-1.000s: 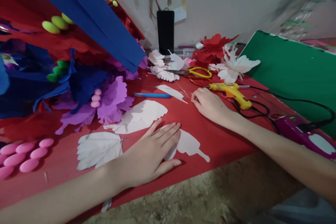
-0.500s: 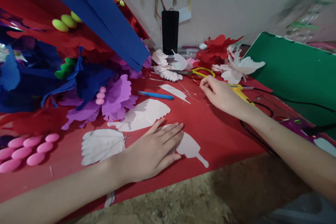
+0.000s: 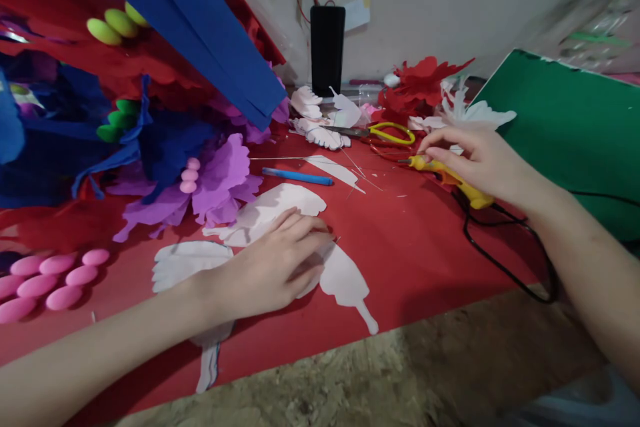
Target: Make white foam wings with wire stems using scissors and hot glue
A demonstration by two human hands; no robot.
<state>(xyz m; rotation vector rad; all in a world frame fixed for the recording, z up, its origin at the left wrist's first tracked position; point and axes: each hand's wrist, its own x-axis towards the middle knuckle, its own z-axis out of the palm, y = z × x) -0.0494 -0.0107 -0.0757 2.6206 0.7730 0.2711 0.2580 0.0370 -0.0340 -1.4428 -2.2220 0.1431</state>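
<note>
My left hand (image 3: 280, 263) rests over a white paper wing cut-out (image 3: 345, 277), fingers bent and closed on its upper edge. The cut-out's tail points toward the table's front edge. Another scalloped white cut-out (image 3: 275, 210) lies just beyond, and a white wing piece (image 3: 190, 260) lies partly under my left forearm. My right hand (image 3: 470, 153) hovers at a yellow hot glue gun (image 3: 473, 193), thumb and forefinger pinched above its barrel. What the pinch holds, if anything, is too thin to make out. Yellow-handled scissors (image 3: 393, 133) lie left of it.
A blue pen (image 3: 297, 177) and thin wires lie mid-table on red sheeting. Purple paper petals (image 3: 225, 180), pink oval beads (image 3: 40, 287) and blue strips (image 3: 200, 33) crowd the left. A phone (image 3: 327, 50) stands against the wall. A green board (image 3: 565, 120) leans at right.
My left hand has gone from flat to bent fingers, and the wing cut-out under it has turned slightly left. My right hand has moved right, uncovering the glue gun's nozzle.
</note>
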